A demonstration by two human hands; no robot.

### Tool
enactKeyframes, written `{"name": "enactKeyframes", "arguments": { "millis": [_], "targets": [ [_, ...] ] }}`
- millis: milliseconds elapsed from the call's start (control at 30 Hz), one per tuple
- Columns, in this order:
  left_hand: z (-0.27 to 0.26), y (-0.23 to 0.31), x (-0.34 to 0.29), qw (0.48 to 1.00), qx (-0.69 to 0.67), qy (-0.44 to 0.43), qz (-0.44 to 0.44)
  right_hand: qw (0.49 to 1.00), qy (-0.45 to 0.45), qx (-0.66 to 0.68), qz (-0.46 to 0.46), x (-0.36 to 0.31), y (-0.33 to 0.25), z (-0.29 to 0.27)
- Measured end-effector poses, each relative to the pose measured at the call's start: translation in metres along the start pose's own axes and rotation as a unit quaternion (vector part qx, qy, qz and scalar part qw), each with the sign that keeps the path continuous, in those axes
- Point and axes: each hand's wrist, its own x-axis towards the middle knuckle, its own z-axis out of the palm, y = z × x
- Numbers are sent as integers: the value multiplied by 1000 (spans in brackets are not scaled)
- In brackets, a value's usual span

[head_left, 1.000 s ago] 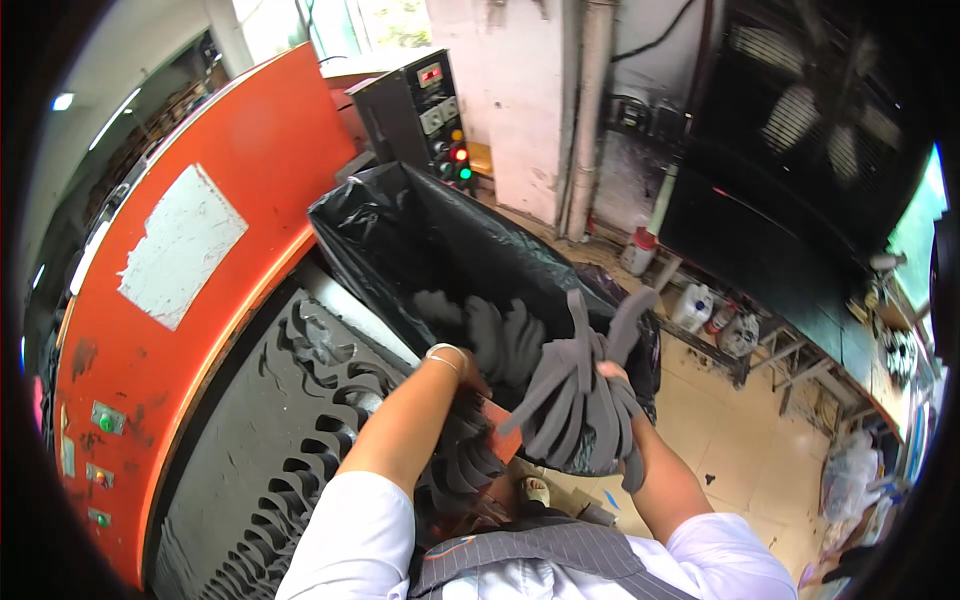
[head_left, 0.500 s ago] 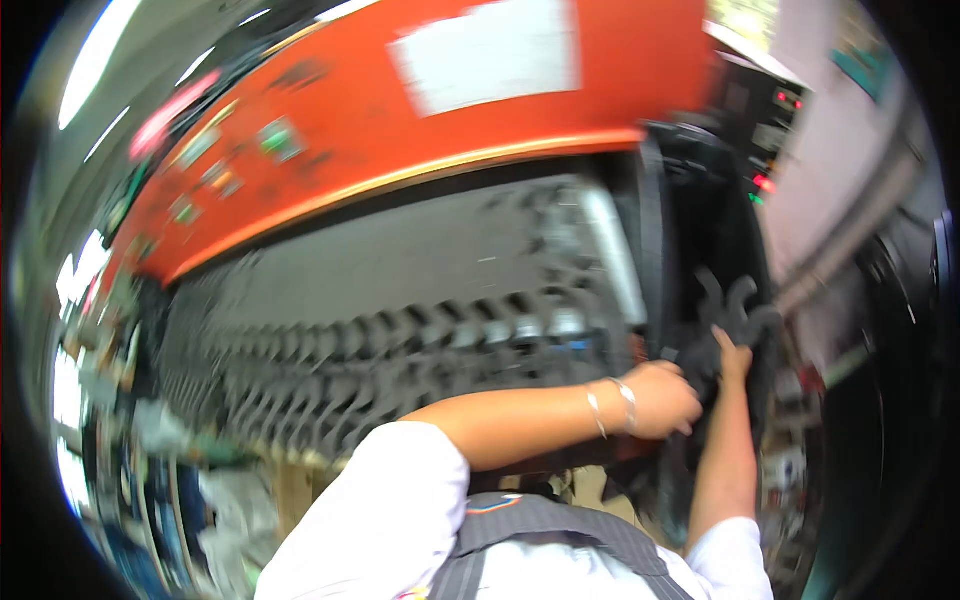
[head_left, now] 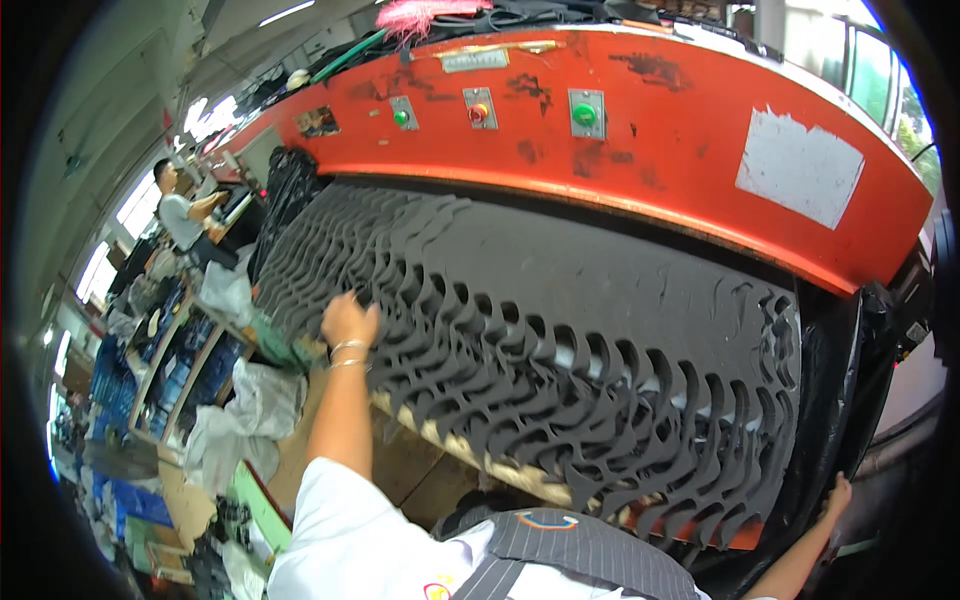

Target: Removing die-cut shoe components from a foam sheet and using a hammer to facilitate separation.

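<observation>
My left hand (head_left: 350, 320) is over the front left part of a dark grey sheet (head_left: 600, 270), its fingers curled. A small dark piece shows at the fingertips; I cannot make out what it is. Rows of curved cut-outs run along the sheet's near side, leaving a wavy web of grey strips (head_left: 560, 400). Toward the back, the sheet is smooth and uncut. Far off at the lower right, my right hand (head_left: 838, 497) is beside a black plastic bag (head_left: 835, 370) that hangs at the machine's right end. Its fingers are too small and partly hidden to read.
An orange machine beam (head_left: 680, 140) spans the back, bearing green buttons (head_left: 584, 115) and a red one (head_left: 479, 113). Another black bag (head_left: 285, 205) hangs at the left end. White sacks (head_left: 240, 430) and shelves (head_left: 180, 370) stand at left; a person (head_left: 185, 215) works beyond.
The view has swung left. My left hand has gone from near the black bag at the right to the sheet's left part. The grey pieces by my right hand no longer show.
</observation>
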Motion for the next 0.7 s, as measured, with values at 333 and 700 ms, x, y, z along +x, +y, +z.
{"name": "enactKeyframes", "arguments": {
  "millis": [333, 700],
  "targets": [
    [59, -127, 105, 905, -193, -377, -33, 943, 151, 229, -189, -254, -220, 56],
    [-84, 135, 316, 776, -392, 101, 483, 925, 44, 201, -318, -413, -355, 101]
  ]
}}
